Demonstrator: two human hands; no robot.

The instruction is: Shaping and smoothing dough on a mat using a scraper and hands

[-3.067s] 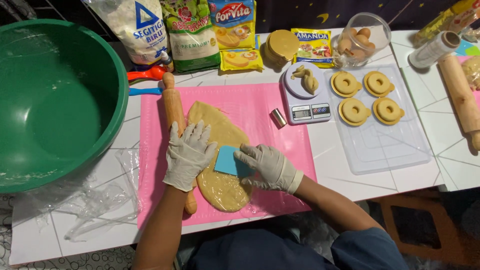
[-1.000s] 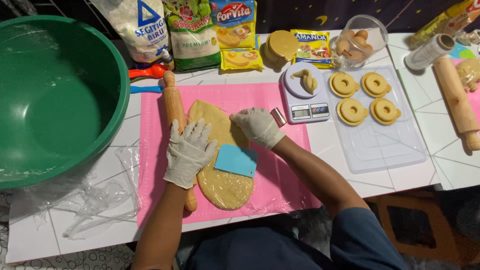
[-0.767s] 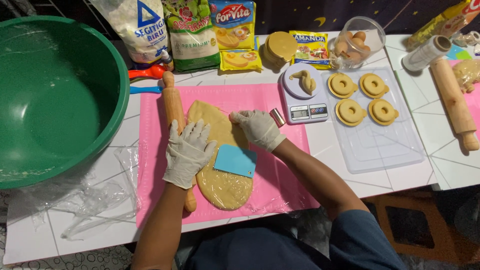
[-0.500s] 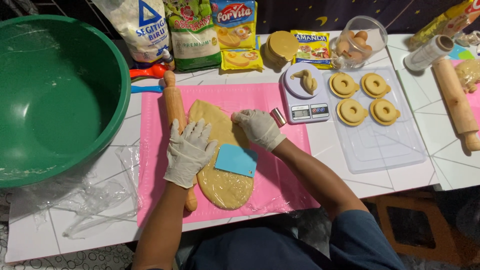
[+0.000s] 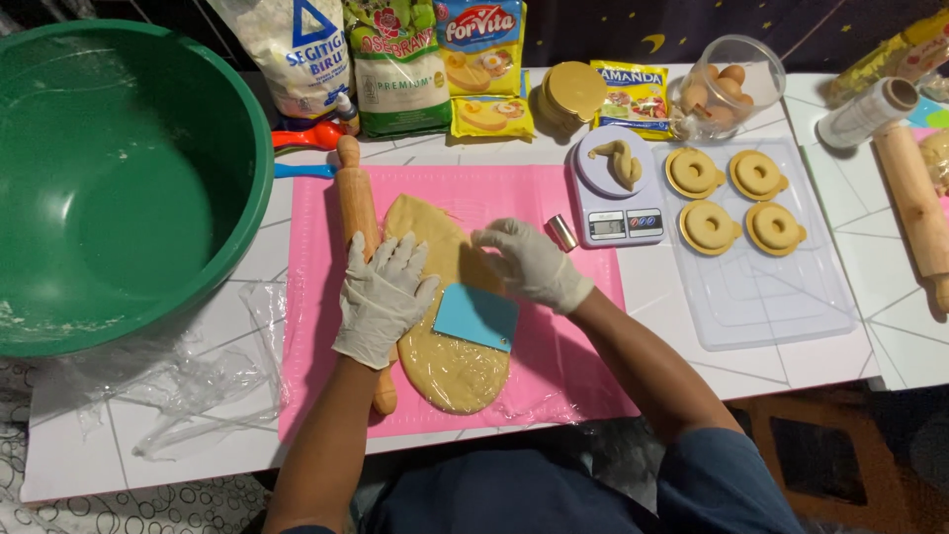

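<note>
Behind both flat, open gloved hands [image 5: 384,297] [image 5: 534,262] on dough [image 5: 445,346] stand yellow and green packets [image 5: 482,40].

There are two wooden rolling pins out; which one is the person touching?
The rolling pin on the pink mat, beside the dough, under the left hand. The other rolling pin lies untouched at far right.

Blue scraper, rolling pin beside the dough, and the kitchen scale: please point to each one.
Blue scraper [image 5: 476,316], head view, middle of its blade.
Rolling pin [image 5: 356,203], head view, upper barrel.
Kitchen scale [image 5: 618,225], head view, its display panel.
</note>
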